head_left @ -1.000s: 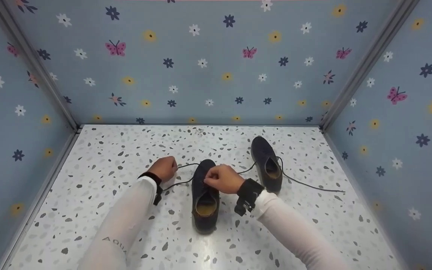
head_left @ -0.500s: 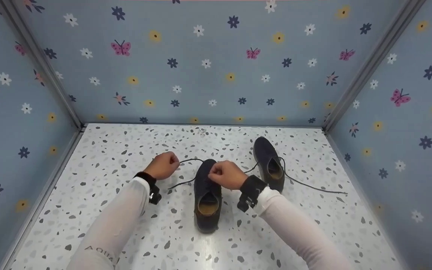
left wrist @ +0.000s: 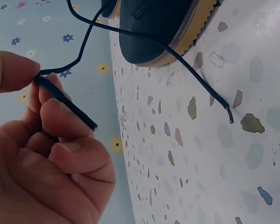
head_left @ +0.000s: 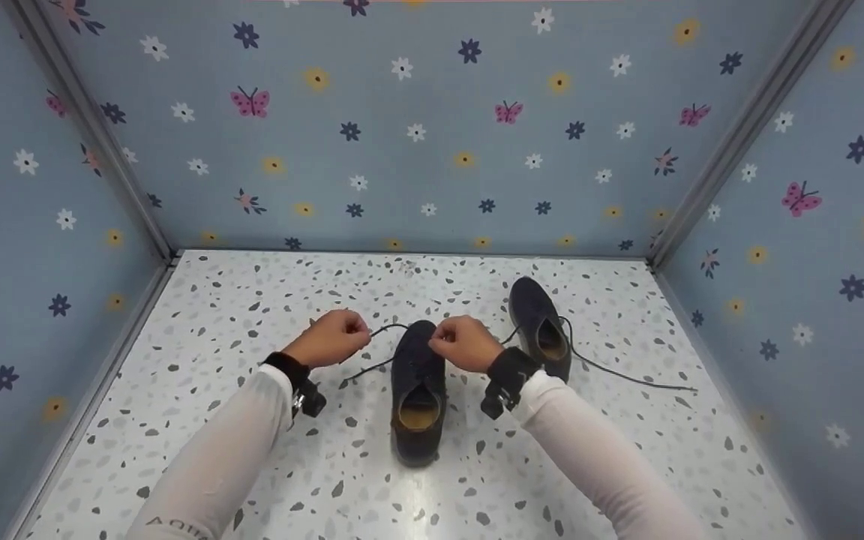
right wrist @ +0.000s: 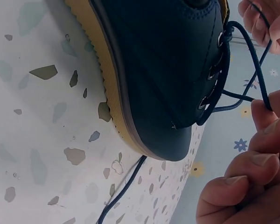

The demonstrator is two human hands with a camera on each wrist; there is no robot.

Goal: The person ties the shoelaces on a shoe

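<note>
A dark navy lace-up shoe (head_left: pixel 417 442) stands on the speckled surface, toe pointing away. Left of it, my left hand (head_left: pixel 331 337) pinches a dark shoelace (left wrist: pixel 67 105) near one end between thumb and forefinger; the short tip sticks out past the fingers. My right hand (head_left: pixel 466 345), over the toe's right side, pinches a bent loop of lace (right wrist: pixel 252 46) between thumb and fingers. In the right wrist view a knot (right wrist: pixel 228 31) sits at the top eyelet of the shoe. Another lace end (left wrist: pixel 231 114) hangs free in the left wrist view.
A second matching shoe (head_left: pixel 529 304) stands farther right and back, its loose lace (head_left: pixel 627 380) trailing right over the white speckled surface (head_left: pixel 289 450). Blue flower-patterned panels (head_left: pixel 439 112) stand at the back and both sides, joined by grey corner posts (head_left: pixel 758 112).
My right hand has moved from the lacing area toward the toe's right side, still pinching lace. My left hand has gone slightly outward, then back toward the shoe. Both shoes stay put.
</note>
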